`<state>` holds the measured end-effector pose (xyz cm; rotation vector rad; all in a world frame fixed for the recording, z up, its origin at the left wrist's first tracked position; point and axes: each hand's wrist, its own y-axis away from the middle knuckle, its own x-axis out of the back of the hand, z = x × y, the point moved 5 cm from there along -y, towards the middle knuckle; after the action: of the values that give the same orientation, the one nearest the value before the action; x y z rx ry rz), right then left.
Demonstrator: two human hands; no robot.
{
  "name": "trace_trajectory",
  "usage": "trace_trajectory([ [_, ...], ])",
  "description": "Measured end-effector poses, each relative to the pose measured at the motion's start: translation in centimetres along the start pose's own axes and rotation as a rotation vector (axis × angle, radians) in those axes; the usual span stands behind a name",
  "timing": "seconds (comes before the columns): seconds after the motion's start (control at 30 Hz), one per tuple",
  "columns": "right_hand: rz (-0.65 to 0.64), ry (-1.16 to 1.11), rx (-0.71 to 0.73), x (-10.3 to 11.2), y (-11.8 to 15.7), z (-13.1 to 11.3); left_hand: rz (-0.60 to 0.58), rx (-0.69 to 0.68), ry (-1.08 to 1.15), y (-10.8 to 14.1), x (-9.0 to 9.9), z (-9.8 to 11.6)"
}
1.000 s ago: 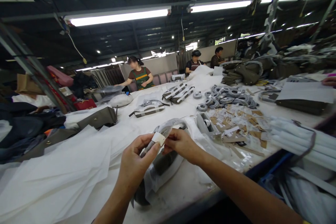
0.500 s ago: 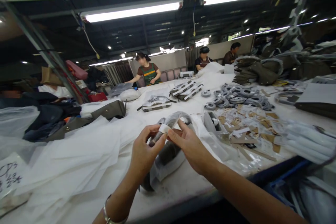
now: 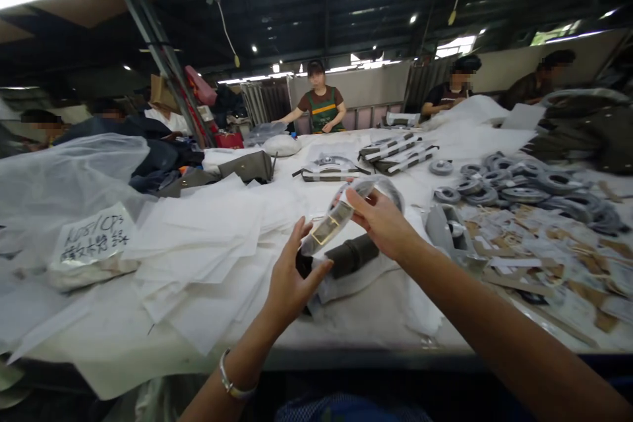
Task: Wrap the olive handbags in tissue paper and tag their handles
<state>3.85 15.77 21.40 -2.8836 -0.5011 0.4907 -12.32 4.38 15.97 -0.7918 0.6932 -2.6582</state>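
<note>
A wrapped strap (image 3: 339, 214) in clear film, with a gold rectangular buckle (image 3: 332, 224) showing through, curves up in front of me. My right hand (image 3: 380, 221) is closed on its upper part, thumb on top. At the strap's lower end is my left hand (image 3: 289, 277), thumb and fingers spread apart around a dark piece; whether it touches the strap I cannot tell. Just behind the hands lies a dark olive, tube-like part (image 3: 353, 255) of what looks like a bag, resting on white wrapping sheet (image 3: 346, 287). More of this item is hidden by my hands.
White paper sheets (image 3: 198, 224) are stacked at left beside a labelled plastic bag (image 3: 93, 237). Rolled grey straps (image 3: 524, 194) and scattered tags (image 3: 548, 257) cover the right side. Wrapped bags (image 3: 395, 151) lie farther back. A co-worker (image 3: 321, 102) stands across the table.
My view has swung left. My right hand has moved up along the strap, and the buckle now shows. My left hand's fingers have spread from their earlier grip on the white-banded end.
</note>
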Motion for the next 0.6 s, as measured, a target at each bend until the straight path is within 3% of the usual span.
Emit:
trace_trajectory([
  [0.07, -0.143, 0.28, 0.041, 0.1, -1.1, -0.5, 0.007, 0.114, 0.023, 0.4, 0.1, -2.3],
  [0.13, -0.196, 0.606, 0.113, 1.4, -1.5, -1.1, 0.02, 0.189, 0.068, 0.5, -0.1, -4.3],
  [0.23, -0.035, 0.894, 0.238, 5.6, -0.5, -1.2, 0.013, 0.259, 0.108, 1.0, -0.4, -6.5],
  [0.37, 0.305, 0.939, 0.251, 12.8, 2.1, 2.5, -0.026, 0.298, 0.071, 2.1, -1.0, -8.2],
  [0.43, 0.348, 0.931, 0.183, 14.9, 3.2, 5.6, -0.017, 0.332, 0.035, 2.7, -1.3, -8.5],
  [0.53, 0.245, 0.912, 0.026, 14.8, 3.5, 9.8, 0.074, 0.418, -0.087, 3.3, -1.9, -8.0],
  [0.6, 0.211, 0.918, -0.006, 14.0, 3.0, 11.0, 0.136, 0.492, -0.181, 3.9, -2.2, -7.6],
])
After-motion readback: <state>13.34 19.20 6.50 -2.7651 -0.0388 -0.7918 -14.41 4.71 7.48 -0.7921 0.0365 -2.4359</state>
